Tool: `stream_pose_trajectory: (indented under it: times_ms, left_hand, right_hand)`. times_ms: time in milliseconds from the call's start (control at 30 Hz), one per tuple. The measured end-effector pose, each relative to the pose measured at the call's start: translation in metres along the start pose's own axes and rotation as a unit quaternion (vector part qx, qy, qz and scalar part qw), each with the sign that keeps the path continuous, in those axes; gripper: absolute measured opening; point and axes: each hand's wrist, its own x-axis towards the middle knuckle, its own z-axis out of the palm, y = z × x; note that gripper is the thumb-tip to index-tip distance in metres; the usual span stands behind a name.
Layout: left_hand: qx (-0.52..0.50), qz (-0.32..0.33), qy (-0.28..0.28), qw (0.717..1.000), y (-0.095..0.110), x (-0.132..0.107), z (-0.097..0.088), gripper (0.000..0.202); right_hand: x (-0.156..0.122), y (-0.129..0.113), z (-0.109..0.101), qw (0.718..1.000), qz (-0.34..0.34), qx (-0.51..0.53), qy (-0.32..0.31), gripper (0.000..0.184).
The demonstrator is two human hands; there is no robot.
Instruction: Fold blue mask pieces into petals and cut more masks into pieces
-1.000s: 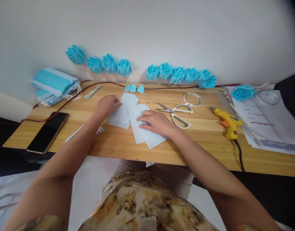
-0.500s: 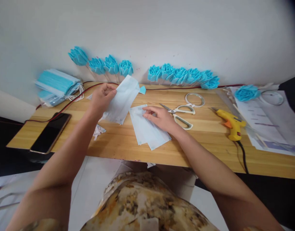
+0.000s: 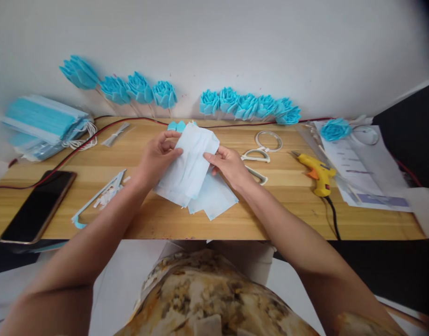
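Note:
My left hand (image 3: pixel 156 158) pinches the left edge of a pale blue mask sheet (image 3: pixel 188 170) held just above the wooden table (image 3: pixel 270 205). Opposite it, my right hand (image 3: pixel 228 165) grips the sheet's right edge with thumb and fingers. Under the sheet, more pale blue sheets (image 3: pixel 214 200) lie flat on the table. Two small blue folded pieces (image 3: pixel 176 125) sit behind the held sheet.
White scissors (image 3: pixel 256 158) and a tape ring (image 3: pixel 268 140) lie right of my hands, then a yellow glue gun (image 3: pixel 317 172) and papers (image 3: pixel 361 168). Blue paper flowers (image 3: pixel 249 105) line the wall. A mask stack (image 3: pixel 42 126), phone (image 3: pixel 37 205) and trimmings (image 3: pixel 100 196) are left.
My left hand lifted a sheet off the pile and brought it to the middle. My right hand left the pile and took the sheet's other edge. The view shifted right.

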Motion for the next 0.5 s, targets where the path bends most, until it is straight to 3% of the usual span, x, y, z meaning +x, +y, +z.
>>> stream_pose_trajectory:
  times_ms: [267,500]
  left_hand:
    - [0.011,-0.003,0.017,1.0,-0.009,-0.002,-0.007,0.044]
    - [0.069,-0.025,0.072,0.995,-0.017,0.001,-0.012,0.036]
  right_hand:
    - [0.001,0.001,-0.003,0.999,-0.016,-0.027,0.029,0.022]
    - [0.003,0.001,-0.004,0.999,0.003,-0.022,0.04,0.026]
